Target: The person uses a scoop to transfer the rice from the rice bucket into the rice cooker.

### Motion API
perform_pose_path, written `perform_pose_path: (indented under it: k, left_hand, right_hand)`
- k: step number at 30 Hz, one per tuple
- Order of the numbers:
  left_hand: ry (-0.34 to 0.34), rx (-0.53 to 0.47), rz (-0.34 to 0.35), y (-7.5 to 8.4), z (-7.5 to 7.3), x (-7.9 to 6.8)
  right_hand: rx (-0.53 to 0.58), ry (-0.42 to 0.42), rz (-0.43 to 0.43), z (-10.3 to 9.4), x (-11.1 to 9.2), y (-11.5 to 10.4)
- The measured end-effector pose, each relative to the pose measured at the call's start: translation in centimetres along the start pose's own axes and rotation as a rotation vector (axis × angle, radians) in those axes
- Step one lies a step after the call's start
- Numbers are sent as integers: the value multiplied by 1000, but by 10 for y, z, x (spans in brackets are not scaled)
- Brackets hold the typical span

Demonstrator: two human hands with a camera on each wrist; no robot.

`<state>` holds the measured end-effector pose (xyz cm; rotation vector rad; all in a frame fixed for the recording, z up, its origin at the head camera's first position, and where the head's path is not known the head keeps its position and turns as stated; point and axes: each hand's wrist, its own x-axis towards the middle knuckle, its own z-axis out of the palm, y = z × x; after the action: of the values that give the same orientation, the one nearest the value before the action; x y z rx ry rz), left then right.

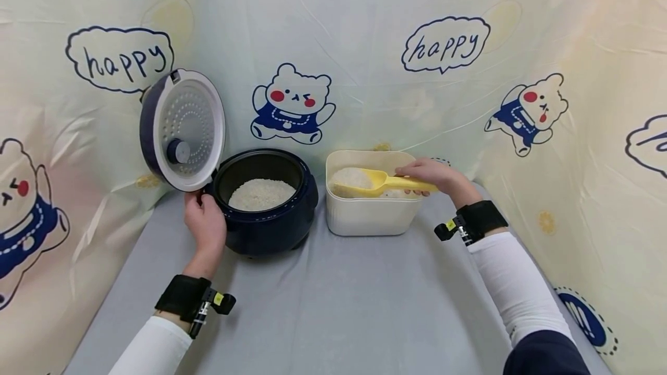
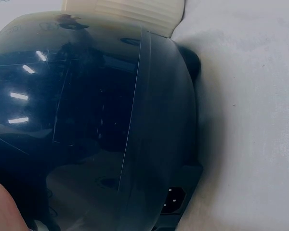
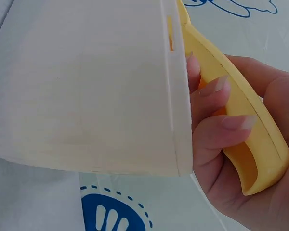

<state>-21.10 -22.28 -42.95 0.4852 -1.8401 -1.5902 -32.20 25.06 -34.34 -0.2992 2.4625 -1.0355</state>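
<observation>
Right hand (image 1: pixel 438 173) grips a yellow plastic scoop (image 1: pixel 379 183) in a cream rectangular bin (image 1: pixel 372 219); left hand (image 1: pixel 206 222), grasp unclear, at round dark-blue cooker's (image 1: pixel 271 233) left.

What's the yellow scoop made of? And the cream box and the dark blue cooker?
The yellow scoop looks like plastic, fairly smooth, one even colour with a moulded, hollow-backed handle. The cream box seems to be plastic too, more matt, with thin walls and rounded corners. The dark blue cooker has a glossy outside with bright light reflections; that could be plastic or painted metal.
</observation>
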Motion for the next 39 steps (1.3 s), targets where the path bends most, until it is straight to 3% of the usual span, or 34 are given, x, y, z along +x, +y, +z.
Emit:
perform_pose_path:
  k: [16, 23, 30, 39]
  left_hand:
    - [-15, 2, -14, -2, -2, -1]
    - [-24, 0, -15, -1, -1, 1]
    - [-27, -14, -18, 0, -2, -1]
    - [-12, 5, -9, -1, -1, 0]
  right_hand:
    - [168, 29, -74, -1, -8, 14]
    - [183, 45, -90, 3, -5, 10]
    - [196, 9, -117, 11, -1, -7]
    - [147, -43, -189, 19, 6, -49]
